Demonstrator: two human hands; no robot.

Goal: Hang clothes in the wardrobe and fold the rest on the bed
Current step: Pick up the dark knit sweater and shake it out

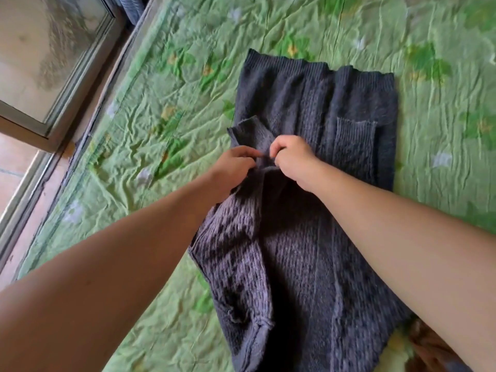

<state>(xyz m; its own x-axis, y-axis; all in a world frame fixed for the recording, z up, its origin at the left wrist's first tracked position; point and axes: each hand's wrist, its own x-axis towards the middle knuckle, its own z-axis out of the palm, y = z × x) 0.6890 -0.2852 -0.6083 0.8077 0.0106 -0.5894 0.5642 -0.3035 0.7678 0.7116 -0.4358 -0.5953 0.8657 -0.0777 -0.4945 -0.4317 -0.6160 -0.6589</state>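
Observation:
A dark grey knitted sweater (pixel 308 108) lies spread lengthwise on the bed, its ribbed hem at the far end. My left hand (pixel 236 163) and my right hand (pixel 294 159) sit close together near its middle. Each pinches a bunched fold of the knit, and a sleeve end (pixel 249 130) sticks up just beyond my left hand. The near half of the sweater is rumpled under my forearms.
A wrinkled green sheet with a leaf print (pixel 166 89) covers the bed. A window with a metal frame (pixel 48 63) runs along the left edge of the bed. A brown and yellow cloth (pixel 418 350) shows at the bottom right.

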